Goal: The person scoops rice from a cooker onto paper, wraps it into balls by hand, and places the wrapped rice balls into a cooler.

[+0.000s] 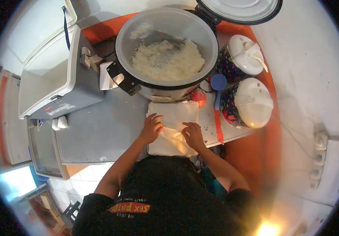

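A stack of white wrapping paper sheets (173,112) lies at the table's front edge, just below a large open rice cooker (165,92). The top sheet's lower part is raised and creased, with a shiny tan look. At the left side of that sheet, my left hand (152,129) has its fingers curled and pinches the paper. My right hand (193,136) is bent over the right side, its fingertips closed on the paper too. Cooked white rice (165,61) covers the bottom of the cooker's pot.
Left stands an open grey cooler box (77,96). Two patterned containers with white lids (253,103) stand at the right, beside a blue ladle-like scoop (218,82). The cooker's lid (242,8) is tilted open behind. Small white bundles (59,123) sit near the cooler.
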A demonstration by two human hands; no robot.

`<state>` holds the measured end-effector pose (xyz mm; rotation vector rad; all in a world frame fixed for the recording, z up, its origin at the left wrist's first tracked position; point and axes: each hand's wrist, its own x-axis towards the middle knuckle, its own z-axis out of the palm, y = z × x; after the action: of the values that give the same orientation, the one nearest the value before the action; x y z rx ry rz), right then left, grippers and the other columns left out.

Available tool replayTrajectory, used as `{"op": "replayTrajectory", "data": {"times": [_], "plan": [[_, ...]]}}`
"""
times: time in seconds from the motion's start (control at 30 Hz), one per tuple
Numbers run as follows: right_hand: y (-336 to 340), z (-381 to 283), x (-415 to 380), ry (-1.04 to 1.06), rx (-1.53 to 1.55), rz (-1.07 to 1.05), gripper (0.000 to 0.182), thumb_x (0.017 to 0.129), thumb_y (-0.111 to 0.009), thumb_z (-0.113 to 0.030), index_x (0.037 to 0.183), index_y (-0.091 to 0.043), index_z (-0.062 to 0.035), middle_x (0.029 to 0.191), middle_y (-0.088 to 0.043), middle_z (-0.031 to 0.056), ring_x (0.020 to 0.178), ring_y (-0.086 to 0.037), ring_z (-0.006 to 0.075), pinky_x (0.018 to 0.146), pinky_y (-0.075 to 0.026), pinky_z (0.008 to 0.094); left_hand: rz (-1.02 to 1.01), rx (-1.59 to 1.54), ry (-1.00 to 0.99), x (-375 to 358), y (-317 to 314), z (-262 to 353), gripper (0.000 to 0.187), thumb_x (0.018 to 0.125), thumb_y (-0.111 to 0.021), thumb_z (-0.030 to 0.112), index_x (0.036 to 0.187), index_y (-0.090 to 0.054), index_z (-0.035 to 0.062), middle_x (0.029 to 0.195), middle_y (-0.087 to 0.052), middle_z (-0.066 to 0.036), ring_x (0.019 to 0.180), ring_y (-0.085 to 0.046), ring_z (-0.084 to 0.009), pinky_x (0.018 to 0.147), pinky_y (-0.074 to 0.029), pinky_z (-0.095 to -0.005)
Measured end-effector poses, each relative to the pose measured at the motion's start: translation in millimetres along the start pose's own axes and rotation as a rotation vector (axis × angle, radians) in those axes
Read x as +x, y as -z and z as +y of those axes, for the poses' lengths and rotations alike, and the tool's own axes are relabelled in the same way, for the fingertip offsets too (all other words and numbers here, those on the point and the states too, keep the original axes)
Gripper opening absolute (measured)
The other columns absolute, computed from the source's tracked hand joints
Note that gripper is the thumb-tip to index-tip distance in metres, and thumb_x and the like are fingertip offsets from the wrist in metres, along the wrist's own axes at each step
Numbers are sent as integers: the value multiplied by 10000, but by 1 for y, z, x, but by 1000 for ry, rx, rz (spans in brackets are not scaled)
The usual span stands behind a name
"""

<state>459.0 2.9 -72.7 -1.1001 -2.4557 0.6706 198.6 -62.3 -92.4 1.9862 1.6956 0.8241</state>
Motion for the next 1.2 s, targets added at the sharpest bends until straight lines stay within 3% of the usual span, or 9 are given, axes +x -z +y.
{"op": "replayTrajectory", "data": {"times": [0.17,0.27,0.33,0.5,0.7,0.8,1.0,1.07,1.2], "plan": [[-18,-5,-1,-90,41,175,55,818,-652,-71,844,-689,-40,1092,-697,164,1030,-627,369,943,-450,488,26,-50,55,-1,-15,-17,95,887,-661,171,880,-666,76,1179,-657,-57,1125,-577,-287,975,-386,-488],[-41,-3,-4,-295,21,199,120,851,-611,-50,961,-638,-9,800,-662,210,783,-626,416,766,-479,478,-52,-83,164,-2,-17,-16,90,897,-647,161,922,-655,76,1062,-692,-85,939,-642,-315,898,-435,-475],[-67,2,-2,-411,27,182,143,857,-605,-51,994,-626,-17,824,-658,203,800,-621,405,758,-478,477,9,-346,368,0,-24,-8,106,897,-646,161,962,-643,77,982,-691,-116,819,-642,-344,806,-468,-452],[-80,-8,-2,-377,19,346,154,875,-589,-55,1026,-614,-45,921,-641,166,898,-601,376,774,-460,489,81,-13,134,1,-38,-10,120,887,-655,161,973,-640,80,993,-629,-106,908,-603,-330,790,-477,-438],[-67,-3,-25,-308,-109,152,316,800,-610,-29,1115,-612,-52,1058,-649,149,1041,-585,344,904,-443,476,-109,341,-2,-8,-26,-2,210,831,-668,182,1021,-644,95,1037,-568,-74,1044,-531,-289,861,-456,-431],[-53,-10,-40,-23,-124,212,395,760,-612,-18,1151,-645,-55,1171,-650,144,1112,-586,321,957,-418,515,-146,363,-49,-22,-9,8,198,826,-646,181,1004,-673,101,1044,-569,-62,1029,-518,-275,873,-448,-434],[-46,-4,-40,-182,-144,68,450,792,-581,-6,1227,-640,-105,1051,-717,59,1090,-619,272,956,-376,511,-225,317,-113,-24,-20,-28,247,836,-620,201,1049,-726,137,1099,-607,-27,1081,-504,-282,924,-414,-466],[-50,9,-22,-382,-86,-146,491,792,-604,-45,1275,-559,-123,1024,-709,112,1064,-637,318,899,-401,511,-301,280,-111,-2,-17,-40,266,834,-626,220,1072,-733,165,1102,-626,-19,1101,-503,-282,943,-397,-482],[-46,-5,20,-538,-27,-108,410,844,-615,-87,1243,-522,-92,998,-693,184,1004,-664,351,885,-444,503,-567,138,170,35,-16,-39,162,820,-650,242,941,-755,219,1055,-663,-19,1060,-532,-283,948,-365,-512]]}}
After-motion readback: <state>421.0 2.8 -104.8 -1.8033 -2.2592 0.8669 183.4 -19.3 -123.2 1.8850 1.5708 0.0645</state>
